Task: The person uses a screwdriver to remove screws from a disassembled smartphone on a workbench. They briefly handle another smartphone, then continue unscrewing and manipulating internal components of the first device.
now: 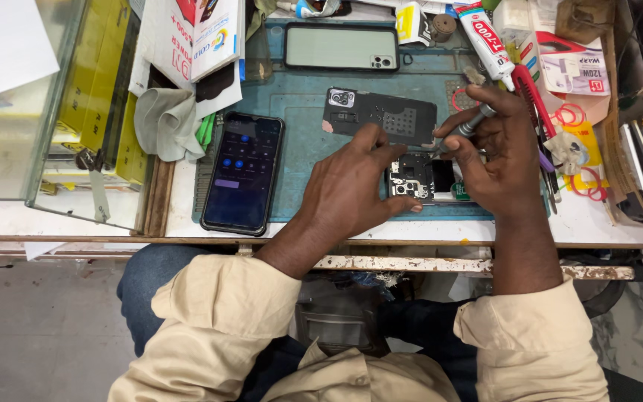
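Here, your two hands meet over an opened phone (422, 181) with its back removed, lying on a blue-green work mat (299, 104) on the counter (187, 223). Your left hand (355, 182) rests flat on the phone's left side, fingers spread and pressing down, gripping nothing; it covers much of the phone, so only the exposed circuit board and camera area show beside it. Your right hand (496, 152) is curled closed around a slim metal screwdriver (470, 126), pinched between thumb and fingers, its tip angled down toward the phone's upper edge. Just above your hands lies a dark inner cover plate (381, 113) with a camera cut-out. To the left, half on the mat, sits a second phone (243, 171) with its screen lit. At the top of the mat a phone in a clear case (341, 48) lies face down. A grey cloth (165, 123) sits left of the lit phone, and a tube of glue (485, 37) lies among clutter at upper right.
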